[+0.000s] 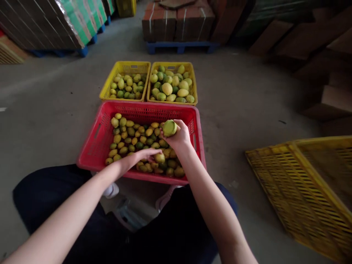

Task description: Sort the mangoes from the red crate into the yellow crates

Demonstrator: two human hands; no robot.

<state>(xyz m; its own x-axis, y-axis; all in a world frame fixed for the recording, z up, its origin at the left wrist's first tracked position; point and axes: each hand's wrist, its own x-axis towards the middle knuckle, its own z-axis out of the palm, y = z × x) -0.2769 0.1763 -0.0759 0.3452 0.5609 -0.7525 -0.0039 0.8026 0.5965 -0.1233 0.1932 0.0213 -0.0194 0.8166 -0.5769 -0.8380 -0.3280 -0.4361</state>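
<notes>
My right hand [180, 136] is raised over the right side of the red crate [95, 148], its fingers curled around a large green lemon [169, 128]. Lower and to the left, my left hand [147, 155] reaches into the crate with its fingers against a yellow-green lemon [159, 158]; the undersides of those fingers are hidden. Many yellow and green lemons [123, 150] lie loose on the crate's floor around both hands.
Behind the red crate stand two yellow crates, left [108, 82] and right [194, 86], filled with lemons. A tilted yellow crate [310, 183] lies at right. Stacked cartons [161, 25] sit on a blue pallet [180, 47]. Cardboard [337, 99] is piled far right.
</notes>
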